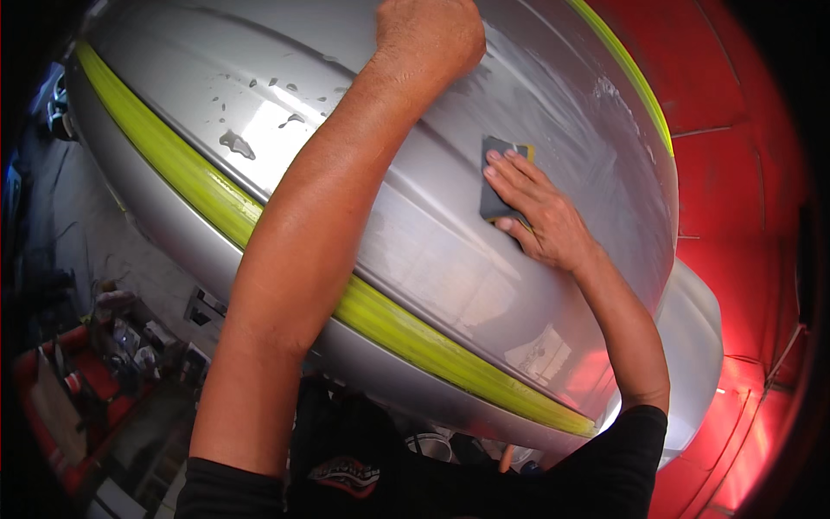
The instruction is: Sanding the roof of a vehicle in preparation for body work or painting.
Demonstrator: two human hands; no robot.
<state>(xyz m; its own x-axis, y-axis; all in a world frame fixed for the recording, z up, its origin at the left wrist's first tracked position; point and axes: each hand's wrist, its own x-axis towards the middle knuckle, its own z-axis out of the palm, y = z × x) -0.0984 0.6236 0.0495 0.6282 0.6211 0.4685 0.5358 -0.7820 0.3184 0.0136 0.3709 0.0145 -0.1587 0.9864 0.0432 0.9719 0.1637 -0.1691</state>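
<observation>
A silver car roof [415, 251] spreads beneath both arms, with dull, smeared patches on its right part and water drops at upper left. My right hand [545, 212] presses a dark grey sheet of sandpaper [494, 186] against this roof, fingers laid over it and the thumb at its lower edge. A yellow edge shows along the sheet's side. My left hand [432, 39] reaches far across at the top of the view, curled like a fist. Its fingertips are hidden, so whatever it may hold cannot be seen.
Yellow-green tape [173, 169] runs along the near roof edge, and another yellow-green strip [635, 65] lines the far edge. Behind stands a red wall [735, 190]. A red tray [52, 415] with assorted items sits at lower left; a white bucket [430, 447] is below the car's side.
</observation>
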